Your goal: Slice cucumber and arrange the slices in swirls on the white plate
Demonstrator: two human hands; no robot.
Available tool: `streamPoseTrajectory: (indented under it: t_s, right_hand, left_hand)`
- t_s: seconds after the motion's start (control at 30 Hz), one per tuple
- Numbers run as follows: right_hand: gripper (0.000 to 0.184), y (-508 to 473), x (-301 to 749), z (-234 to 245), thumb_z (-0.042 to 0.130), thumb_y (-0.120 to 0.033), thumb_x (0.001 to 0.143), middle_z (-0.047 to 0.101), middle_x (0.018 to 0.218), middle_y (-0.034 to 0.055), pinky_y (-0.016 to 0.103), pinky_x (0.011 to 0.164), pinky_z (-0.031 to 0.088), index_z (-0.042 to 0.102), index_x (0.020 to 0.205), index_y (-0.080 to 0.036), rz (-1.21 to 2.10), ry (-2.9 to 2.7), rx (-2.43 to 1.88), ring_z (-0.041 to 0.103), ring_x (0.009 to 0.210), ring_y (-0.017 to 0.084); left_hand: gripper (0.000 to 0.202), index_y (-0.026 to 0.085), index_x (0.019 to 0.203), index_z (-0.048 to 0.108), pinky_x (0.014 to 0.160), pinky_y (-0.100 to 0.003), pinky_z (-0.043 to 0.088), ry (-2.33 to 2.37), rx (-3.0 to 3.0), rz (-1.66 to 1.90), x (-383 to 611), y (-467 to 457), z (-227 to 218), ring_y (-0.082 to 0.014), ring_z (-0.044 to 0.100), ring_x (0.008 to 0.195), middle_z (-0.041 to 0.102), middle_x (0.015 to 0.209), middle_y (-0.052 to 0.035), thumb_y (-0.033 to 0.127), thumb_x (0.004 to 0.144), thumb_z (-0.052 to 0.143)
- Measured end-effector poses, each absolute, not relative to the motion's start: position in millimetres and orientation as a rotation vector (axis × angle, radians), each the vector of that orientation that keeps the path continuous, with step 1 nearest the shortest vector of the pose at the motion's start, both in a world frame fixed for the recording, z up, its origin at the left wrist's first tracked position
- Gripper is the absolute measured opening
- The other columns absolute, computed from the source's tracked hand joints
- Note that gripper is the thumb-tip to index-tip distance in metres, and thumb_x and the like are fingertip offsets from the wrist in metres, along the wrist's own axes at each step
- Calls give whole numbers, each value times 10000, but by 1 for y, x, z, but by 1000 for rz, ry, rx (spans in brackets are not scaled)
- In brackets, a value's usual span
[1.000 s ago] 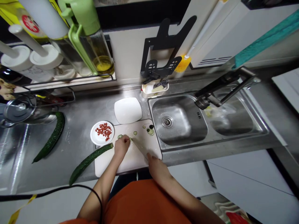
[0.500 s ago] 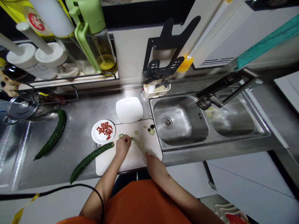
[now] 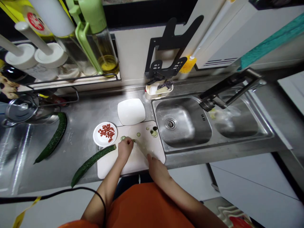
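Observation:
My left hand (image 3: 124, 149) rests on the white cutting board (image 3: 133, 163), fingers curled down on a small green cucumber piece at its fingertips. My right hand (image 3: 155, 167) is closed round the handle of a knife (image 3: 142, 148) whose blade runs up-left to the left hand's fingertips. Cut cucumber slices (image 3: 153, 133) lie at the board's far right corner, with one more slice (image 3: 123, 138) just beyond my left hand. A long cucumber (image 3: 91, 162) lies partly on the board's left edge.
A small round plate of red bits (image 3: 105, 134) and an empty white square plate (image 3: 131, 111) sit behind the board. A second cucumber (image 3: 52, 139) lies at left near a pot lid (image 3: 21, 108). The sink (image 3: 182, 123) and tap (image 3: 228, 87) are right.
The hands and knife stay almost in place on the board; my right hand has edged slightly left. The view shifted a little.

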State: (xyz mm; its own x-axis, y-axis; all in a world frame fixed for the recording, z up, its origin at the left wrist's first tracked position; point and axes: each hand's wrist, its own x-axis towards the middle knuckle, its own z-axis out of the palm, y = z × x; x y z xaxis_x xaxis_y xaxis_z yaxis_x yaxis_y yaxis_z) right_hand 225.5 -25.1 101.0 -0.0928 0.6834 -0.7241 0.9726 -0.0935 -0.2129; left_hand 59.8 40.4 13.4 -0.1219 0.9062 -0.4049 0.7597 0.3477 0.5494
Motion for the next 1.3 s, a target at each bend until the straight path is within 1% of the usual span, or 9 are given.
streamPoseTrajectory:
  t_s: [0.2,0.37,0.5,0.7,0.83,1.0,1.17,1.3]
  right_hand:
    - [473,-23,221,101,255,15,835,671,987,143,287,690,470,518,1194,-146,-1071,1768,1807,651,926,247]
    - [474,-27,223,102,275,8,835,667,1011,155,277,700,464,503,1225,-135,-1074,1749,1794,644,948,244]
    - [475,-30,230,103,278,13,826,665,1008,145,270,677,454,504,1217,-138,-1100,1725,1788,644,944,248]
    - [474,-32,236,100,282,18,812,668,990,123,261,634,434,507,1194,-149,-1132,1693,1795,653,905,239]
    - [496,-34,236,99,273,31,800,666,999,129,267,627,430,505,1204,-141,-1122,1701,1794,652,914,248]
    - [488,-33,236,100,277,41,794,670,993,135,270,618,427,515,1185,-127,-1111,1708,1786,656,904,258]
    - [501,-33,237,98,298,43,793,672,1005,128,255,619,424,503,1215,-135,-1121,1707,1788,654,914,244]
    - [493,-36,238,93,284,52,794,680,975,123,251,620,427,517,1187,-132,-1123,1733,1798,658,902,236]
  left_hand:
    - [140,224,755,636,628,-222,362,1923,1454,283,60,41,14,-131,587,664,652,705,11,275,801,514]
    - [145,221,744,637,648,-222,370,1906,1456,290,60,42,18,-131,589,671,649,694,13,289,802,523]
    - [158,221,738,635,638,-218,367,1896,1456,285,59,41,20,-129,582,653,645,678,12,302,804,515]
    - [222,219,738,648,622,-212,361,1923,1489,313,51,40,26,-125,575,626,652,674,6,371,820,509]
    - [239,209,753,651,615,-208,362,1975,1491,342,36,44,32,-119,569,609,661,676,-1,377,827,498]
    - [238,200,734,638,604,-225,342,2061,1569,242,26,50,39,-131,559,604,656,662,-24,347,832,479]
    - [217,201,790,653,599,-254,327,2130,1669,87,28,54,40,-163,574,639,669,716,-61,316,833,474]
    - [195,203,831,655,615,-262,345,2132,1691,25,28,55,38,-179,587,674,668,745,-69,284,828,478]
